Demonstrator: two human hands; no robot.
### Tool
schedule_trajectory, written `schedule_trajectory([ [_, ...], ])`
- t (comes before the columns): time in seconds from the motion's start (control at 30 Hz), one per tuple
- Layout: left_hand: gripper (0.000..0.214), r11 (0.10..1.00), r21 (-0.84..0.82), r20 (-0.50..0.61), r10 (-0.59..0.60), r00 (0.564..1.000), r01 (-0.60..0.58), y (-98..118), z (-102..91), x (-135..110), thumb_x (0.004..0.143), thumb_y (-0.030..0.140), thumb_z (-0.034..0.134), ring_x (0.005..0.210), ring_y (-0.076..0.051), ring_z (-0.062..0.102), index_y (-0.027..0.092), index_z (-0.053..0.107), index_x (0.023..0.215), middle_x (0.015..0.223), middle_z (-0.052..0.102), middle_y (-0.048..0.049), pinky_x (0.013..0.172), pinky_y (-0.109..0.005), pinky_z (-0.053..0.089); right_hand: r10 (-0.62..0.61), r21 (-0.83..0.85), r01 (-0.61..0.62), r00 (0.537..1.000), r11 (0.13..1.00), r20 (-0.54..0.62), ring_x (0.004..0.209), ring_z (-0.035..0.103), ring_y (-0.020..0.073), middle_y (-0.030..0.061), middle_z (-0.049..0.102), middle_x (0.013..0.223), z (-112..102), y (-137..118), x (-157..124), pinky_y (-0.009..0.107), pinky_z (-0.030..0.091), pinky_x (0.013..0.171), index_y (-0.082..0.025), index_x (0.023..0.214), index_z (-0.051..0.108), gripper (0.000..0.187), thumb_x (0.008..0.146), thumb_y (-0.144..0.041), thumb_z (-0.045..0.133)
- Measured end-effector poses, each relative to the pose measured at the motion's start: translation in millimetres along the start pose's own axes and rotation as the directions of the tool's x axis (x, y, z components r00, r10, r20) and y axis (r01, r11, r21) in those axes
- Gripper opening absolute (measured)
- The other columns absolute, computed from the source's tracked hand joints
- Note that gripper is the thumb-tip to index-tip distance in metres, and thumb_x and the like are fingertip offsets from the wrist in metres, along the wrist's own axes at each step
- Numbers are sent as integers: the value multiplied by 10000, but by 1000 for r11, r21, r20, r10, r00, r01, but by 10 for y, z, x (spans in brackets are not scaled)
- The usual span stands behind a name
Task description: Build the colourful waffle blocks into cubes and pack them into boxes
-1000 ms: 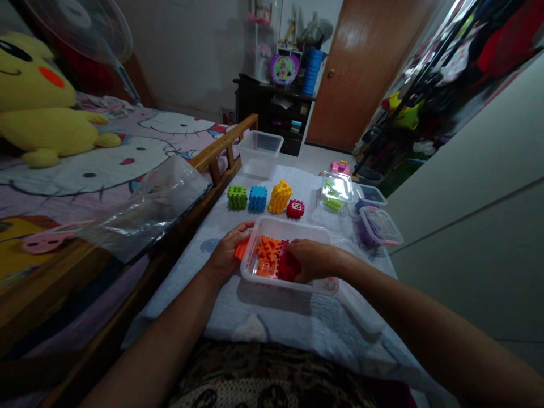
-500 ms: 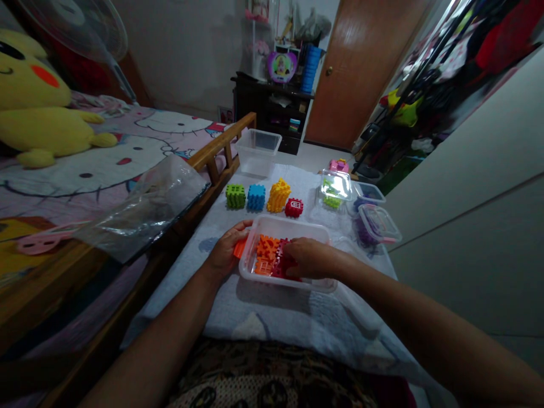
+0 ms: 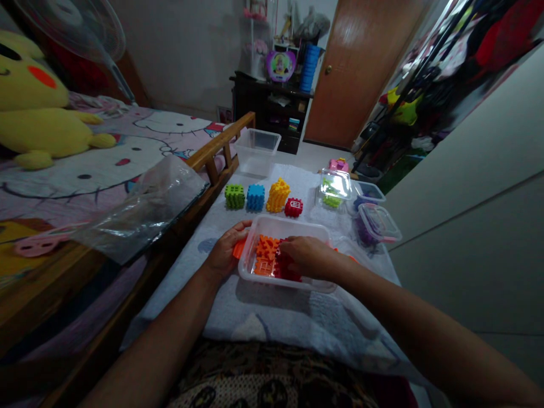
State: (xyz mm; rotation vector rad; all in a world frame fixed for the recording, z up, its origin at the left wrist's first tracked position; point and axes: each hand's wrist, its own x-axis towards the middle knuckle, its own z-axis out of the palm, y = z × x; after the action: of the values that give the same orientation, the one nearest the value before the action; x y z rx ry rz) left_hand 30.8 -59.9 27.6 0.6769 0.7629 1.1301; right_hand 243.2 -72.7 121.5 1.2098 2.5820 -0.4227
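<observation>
A clear plastic container with orange side handles sits in front of me. My left hand is wrapped round its left end, at the orange handle. My right hand reaches inside, its fingers bent down and closed on the red building blocks; the fingertips are partly hidden. Flat orange building blocks lie to the left of the red ones in the container. Just beyond it stand stacks of green blocks, blue blocks, yellow blocks and red blocks.
An uncovered clear bin stands at the back of the cloth-covered table. Small lidded boxes with purple and green pieces are on the right. A wooden bed rail and a plastic bag border the left side.
My right hand has shifted slightly left over the red blocks, and orange now shows beside the right wrist. My left hand stays at the container's end.
</observation>
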Motion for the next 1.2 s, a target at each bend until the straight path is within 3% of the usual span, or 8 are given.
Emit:
schedule_trajectory([
  [0.13, 417, 1000, -16, -8, -9, 1000, 9, -2, 10, -1, 713, 203, 699, 680, -196, 706, 131, 606, 1112, 891, 741, -69, 646, -292, 573, 53, 175, -25, 986, 984, -159, 740, 602, 130, 54, 696, 887, -425, 220, -157, 230, 400, 656, -163, 1044, 656, 197, 857, -176, 597],
  [0.27, 404, 1000, -17, -27, -12, 1000, 11, 13, 32, -15, 713, 190, 700, 695, -189, 704, 126, 614, 1102, 888, 738, -61, 670, -286, 575, 249, 289, -145, 897, 946, -365, 643, 549, 109, 5, 648, 760, -663, 670, -129, 225, 377, 610, -163, 1032, 647, 188, 884, -239, 560],
  [0.37, 418, 1000, -16, -8, -18, 1000, 18, 19, 27, -21, 719, 199, 709, 662, -181, 696, 131, 605, 1118, 861, 736, -54, 635, -276, 571, 342, 282, -244, 858, 928, -382, 701, 582, 131, 34, 680, 822, -556, 1033, 72, 248, 408, 659, -135, 1041, 664, 224, 847, -221, 592],
  [0.43, 422, 1000, -21, 8, -18, 1000, 18, 17, 17, -20, 722, 207, 715, 649, -174, 694, 132, 604, 1121, 856, 737, -54, 618, -262, 567, 387, 255, -316, 867, 914, -314, 791, 624, 163, 71, 706, 925, -417, 1208, 241, 262, 444, 711, -120, 1071, 673, 272, 830, -239, 630],
  [0.5, 423, 1000, -26, 11, -13, 1000, 14, 13, 9, -16, 723, 211, 716, 666, -176, 700, 130, 602, 1122, 869, 739, -58, 624, -257, 569, 349, 195, -305, 899, 932, -266, 936, 642, 202, 123, 697, 1087, -279, 1310, 402, 280, 469, 804, -104, 1146, 657, 368, 821, -276, 672],
  [0.67, 432, 1000, -13, -9, -19, 1000, 19, 8, 10, -15, 730, 217, 710, 706, -200, 717, 133, 587, 1136, 900, 745, -68, 669, -291, 586, 308, 113, -290, 925, 950, -221, 1240, 546, 294, 195, 559, 1368, -51, 1363, 723, 351, 431, 1011, -114, 1344, 531, 719, 713, -324, 806],
  [0.9, 402, 998, -50, -23, -43, 999, 42, 29, 31, -23, 712, 197, 708, 697, -204, 722, 142, 606, 1097, 884, 747, -58, 646, -281, 584, 274, 99, -258, 935, 961, -225, 1097, 615, 272, 153, 644, 1210, 114, 1407, 988, 327, 467, 921, -129, 1234, 591, 652, 685, -391, 827],
  [1.2, 396, 997, -63, -17, -37, 999, 36, 14, 15, -23, 722, 189, 702, 695, -198, 723, 134, 605, 1102, 912, 750, -72, 650, -280, 589, 247, 87, -232, 925, 969, -288, 986, 626, 241, 149, 663, 1119, 202, 1437, 1094, 297, 459, 832, -110, 1146, 613, 571, 689, -387, 816],
])
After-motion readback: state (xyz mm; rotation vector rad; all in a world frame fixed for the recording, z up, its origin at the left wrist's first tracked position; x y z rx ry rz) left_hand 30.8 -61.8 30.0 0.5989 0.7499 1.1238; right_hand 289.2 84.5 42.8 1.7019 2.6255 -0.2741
